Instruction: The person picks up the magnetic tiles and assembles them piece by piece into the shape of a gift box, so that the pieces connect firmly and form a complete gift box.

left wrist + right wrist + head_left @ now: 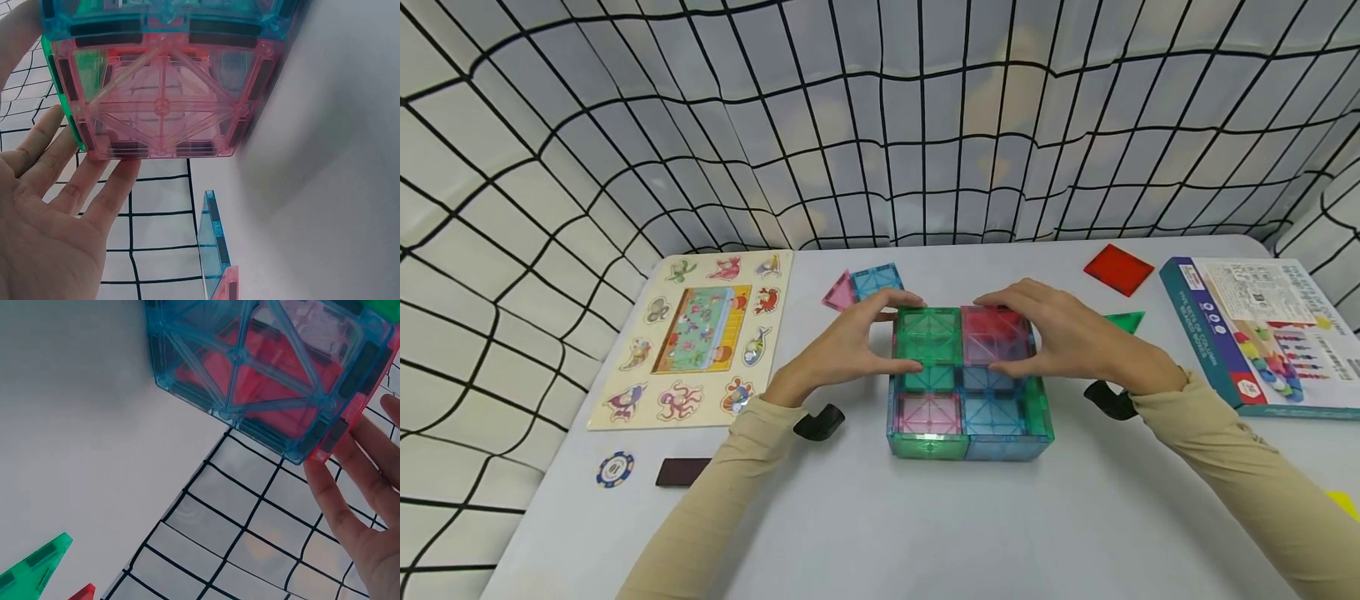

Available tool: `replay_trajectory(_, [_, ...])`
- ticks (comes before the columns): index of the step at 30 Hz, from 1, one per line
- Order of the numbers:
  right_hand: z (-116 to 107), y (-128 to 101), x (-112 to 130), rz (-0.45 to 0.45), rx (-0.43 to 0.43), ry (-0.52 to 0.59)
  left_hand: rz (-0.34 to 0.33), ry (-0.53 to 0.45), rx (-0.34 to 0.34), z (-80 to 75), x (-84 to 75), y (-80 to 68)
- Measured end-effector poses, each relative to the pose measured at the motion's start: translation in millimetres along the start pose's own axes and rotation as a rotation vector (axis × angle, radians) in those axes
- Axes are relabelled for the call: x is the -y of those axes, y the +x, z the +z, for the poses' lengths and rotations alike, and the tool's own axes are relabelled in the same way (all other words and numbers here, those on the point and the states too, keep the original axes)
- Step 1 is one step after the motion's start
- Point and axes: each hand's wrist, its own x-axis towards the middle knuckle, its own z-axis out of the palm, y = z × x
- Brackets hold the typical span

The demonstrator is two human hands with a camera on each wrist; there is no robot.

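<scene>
Pale worktop (pixel 857 525) carries the translucent tile box (pixel 928 447) near its middle; left hand (pixel 850 337) and right hand (pixel 1063 333) grip its far half, thumbs wide of fingers. Likely light, stiff, slick; its joints could part, so support opposite walls low down

Grip (pixel 370 540) against red tile (pixel 351 414)

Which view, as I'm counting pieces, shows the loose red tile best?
Head view: the loose red tile appears whole and unobstructed. The right wrist catches only a corner at its bottom edge; the left wrist shows none.
</scene>
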Motion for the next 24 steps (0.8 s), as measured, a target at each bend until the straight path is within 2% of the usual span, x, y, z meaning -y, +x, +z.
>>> replay_trajectory(13, [-4.7, -0.8, -0.1, 0.044, 0.037, 0.024, 0.000, -0.010, -0.011, 0.1, 1.5, 1.2])
replay_trajectory(24, [0.3, -9.9, -4.3, 0.123, 0.077, 0.041, 0.045, 0.019, -0.020, 1.9, -2.7, -0.2])
